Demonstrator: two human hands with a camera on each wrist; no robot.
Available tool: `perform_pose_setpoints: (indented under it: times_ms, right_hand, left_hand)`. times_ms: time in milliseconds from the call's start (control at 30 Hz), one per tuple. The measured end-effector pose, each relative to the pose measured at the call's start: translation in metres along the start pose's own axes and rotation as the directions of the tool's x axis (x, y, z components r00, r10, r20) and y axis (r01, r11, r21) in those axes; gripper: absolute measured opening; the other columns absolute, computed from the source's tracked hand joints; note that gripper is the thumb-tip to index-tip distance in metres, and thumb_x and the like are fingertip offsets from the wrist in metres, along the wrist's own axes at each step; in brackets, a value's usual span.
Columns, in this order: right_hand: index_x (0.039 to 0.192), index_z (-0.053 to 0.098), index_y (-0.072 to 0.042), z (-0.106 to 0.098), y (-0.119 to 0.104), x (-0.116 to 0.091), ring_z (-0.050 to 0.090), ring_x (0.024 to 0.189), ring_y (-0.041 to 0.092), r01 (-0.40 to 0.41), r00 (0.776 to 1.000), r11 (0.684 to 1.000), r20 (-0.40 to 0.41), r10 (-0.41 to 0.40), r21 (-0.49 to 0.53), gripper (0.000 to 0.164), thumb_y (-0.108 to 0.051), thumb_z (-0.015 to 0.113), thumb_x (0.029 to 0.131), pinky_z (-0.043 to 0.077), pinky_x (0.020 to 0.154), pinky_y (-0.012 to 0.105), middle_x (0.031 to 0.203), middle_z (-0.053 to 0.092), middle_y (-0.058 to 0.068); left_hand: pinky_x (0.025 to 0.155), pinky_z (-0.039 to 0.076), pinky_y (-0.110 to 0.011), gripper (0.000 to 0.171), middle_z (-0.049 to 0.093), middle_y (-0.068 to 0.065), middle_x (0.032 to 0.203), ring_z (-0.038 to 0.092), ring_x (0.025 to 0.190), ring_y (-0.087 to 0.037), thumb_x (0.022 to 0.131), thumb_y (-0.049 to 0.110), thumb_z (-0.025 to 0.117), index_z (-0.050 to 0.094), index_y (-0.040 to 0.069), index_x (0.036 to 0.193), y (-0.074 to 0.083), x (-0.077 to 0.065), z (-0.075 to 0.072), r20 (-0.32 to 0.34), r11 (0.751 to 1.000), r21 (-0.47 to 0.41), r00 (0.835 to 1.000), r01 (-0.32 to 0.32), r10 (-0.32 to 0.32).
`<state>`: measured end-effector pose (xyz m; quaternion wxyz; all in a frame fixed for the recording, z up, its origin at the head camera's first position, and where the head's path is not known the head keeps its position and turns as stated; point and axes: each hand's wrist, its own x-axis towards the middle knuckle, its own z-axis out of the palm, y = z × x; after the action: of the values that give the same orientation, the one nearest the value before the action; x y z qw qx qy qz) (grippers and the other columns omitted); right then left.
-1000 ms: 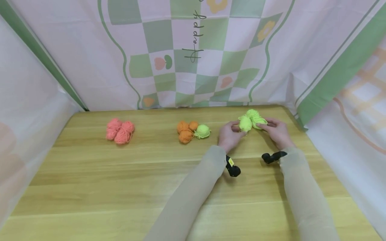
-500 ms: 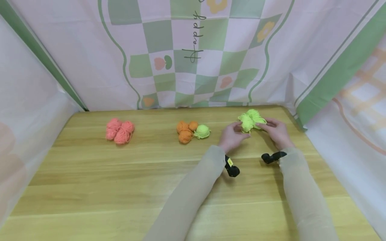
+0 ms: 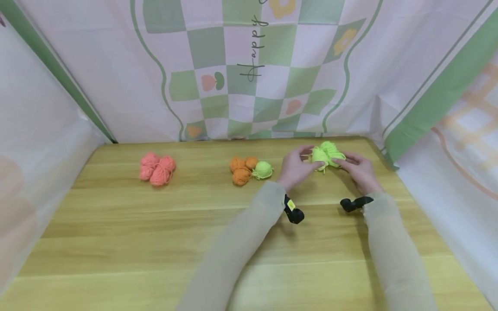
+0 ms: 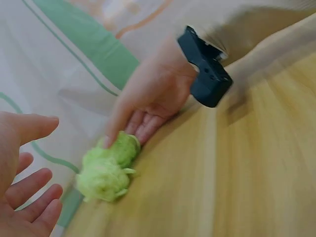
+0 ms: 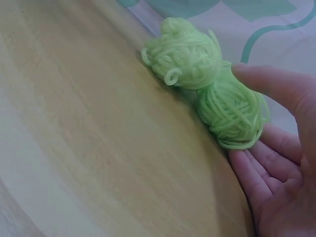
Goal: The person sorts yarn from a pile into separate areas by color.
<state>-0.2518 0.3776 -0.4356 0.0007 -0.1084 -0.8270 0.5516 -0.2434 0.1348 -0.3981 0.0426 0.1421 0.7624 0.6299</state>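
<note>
Our left hand (image 3: 293,168) backs off empty, our right hand (image 3: 359,170) pinches green yarn (image 3: 327,153); grouping likely needs the stray ball (image 3: 263,169) next.

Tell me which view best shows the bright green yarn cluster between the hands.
The right wrist view: the bright green yarn cluster appears close, with individual strands distinct. The head view shows it small, between the left hand and right hand; the left wrist view shows it blurred.

A wood-grain bench (image 3: 116,246) runs back to a pale hanging cloth (image 3: 97,56) printed with green checks (image 3: 206,46) and the sideways word "Happy" (image 3: 253,47); green bands (image 3: 439,95) flank it, with orange plaid (image 3: 472,99) at far right.
</note>
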Motion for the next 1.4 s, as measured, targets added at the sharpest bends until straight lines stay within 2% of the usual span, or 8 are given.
perform_pose_setpoints:
  times_ms: [233,367,600,833,1033,1167,1400]
  right_hand:
    - [0.156,0.038,-0.005,-0.001,0.0,0.0,0.052,0.123,0.017,-0.017,1.0,1.0,0.017,0.017,-0.013,0.091,-0.052,0.076,0.088,0.044,0.104,0.026,0.15,0.047,0.021]
    - [0.156,0.037,-0.005,-0.002,0.001,0.001,0.05,0.124,0.019,-0.018,1.0,1.0,0.024,0.018,-0.017,0.091,-0.052,0.076,0.089,0.043,0.105,0.027,0.151,0.045,0.021]
    - [0.156,0.038,-0.006,-0.003,0.004,0.003,0.051,0.122,0.017,-0.006,1.0,1.0,0.02,0.006,-0.026,0.089,-0.052,0.075,0.089,0.045,0.1,0.021,0.149,0.047,0.02]
    - [0.157,0.037,-0.007,-0.003,0.005,0.003,0.049,0.124,0.018,0.001,1.0,0.999,0.019,0.0,-0.05,0.091,-0.056,0.074,0.088,0.043,0.101,0.021,0.148,0.047,0.019]
    - [0.157,0.037,-0.006,-0.001,0.003,0.002,0.045,0.132,0.026,0.003,1.0,0.998,0.019,-0.002,-0.056,0.093,-0.056,0.073,0.088,0.039,0.11,0.033,0.151,0.046,0.021]
    - [0.156,0.038,-0.005,0.0,0.001,0.001,0.045,0.131,0.026,0.008,1.0,0.998,0.015,-0.007,-0.063,0.092,-0.056,0.074,0.088,0.04,0.108,0.03,0.15,0.046,0.022]
    - [0.155,0.039,-0.004,0.0,0.001,0.001,0.047,0.129,0.024,0.004,1.0,0.998,0.019,-0.003,-0.068,0.091,-0.055,0.074,0.089,0.042,0.105,0.027,0.149,0.047,0.022]
  left_hand:
    - [0.096,0.049,-0.026,0.056,0.064,0.0,0.134,0.06,0.12,-0.021,0.089,0.027,0.082,0.06,0.017,0.14,0.011,-0.002,-0.028,0.005,0.996,0.018,0.997,-0.082,0.082]
    - [0.099,0.047,-0.026,0.055,0.063,-0.002,0.136,0.06,0.12,-0.02,0.089,0.027,0.082,0.061,0.017,0.14,0.014,-0.005,-0.047,-0.009,0.994,0.015,0.994,-0.107,0.107]
    - [0.104,0.045,-0.029,0.054,0.064,-0.003,0.132,0.059,0.115,-0.013,0.09,0.02,0.082,0.061,0.01,0.138,0.012,-0.008,-0.077,-0.048,0.989,-0.022,0.988,-0.146,0.145]
    - [0.105,0.044,-0.027,0.055,0.064,-0.002,0.132,0.059,0.116,-0.013,0.089,0.02,0.083,0.061,0.009,0.138,0.01,-0.014,-0.104,-0.066,0.983,-0.02,0.981,-0.184,0.183]
    - [0.106,0.044,-0.033,0.055,0.064,-0.001,0.133,0.059,0.116,-0.015,0.089,0.019,0.082,0.06,0.009,0.138,0.004,-0.021,-0.122,-0.056,0.977,-0.009,0.976,-0.211,0.21]
    - [0.105,0.045,-0.032,0.055,0.064,-0.003,0.132,0.06,0.116,-0.018,0.087,0.016,0.083,0.06,0.007,0.137,-0.003,-0.025,-0.129,-0.039,0.982,0.023,0.981,-0.189,0.19]
    - [0.103,0.048,-0.038,0.059,0.063,-0.007,0.135,0.06,0.12,-0.027,0.085,0.018,0.085,0.061,0.012,0.139,-0.02,-0.034,-0.126,0.012,0.99,0.136,0.999,-0.049,0.048]
